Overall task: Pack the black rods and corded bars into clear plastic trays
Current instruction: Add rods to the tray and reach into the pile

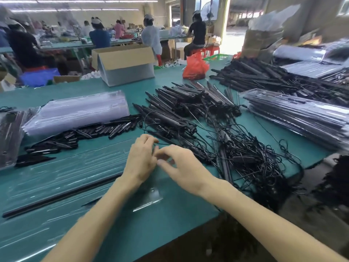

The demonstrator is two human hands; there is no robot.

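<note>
Left hand (140, 159) pinches cord (163, 144); right hand (182, 166) curled, grip unclear; corded bars (243, 148) tangled right, rods (179, 99) beyond.

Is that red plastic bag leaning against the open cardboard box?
Apart. The head view shows bare green table between the red bag and the cardboard box.

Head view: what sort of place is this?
Most likely a factory packing floor. Loose black rods are heaped on a long green table beside stacked clear plastic trays. Other people work along a similar table behind, near an open cardboard box.
</note>
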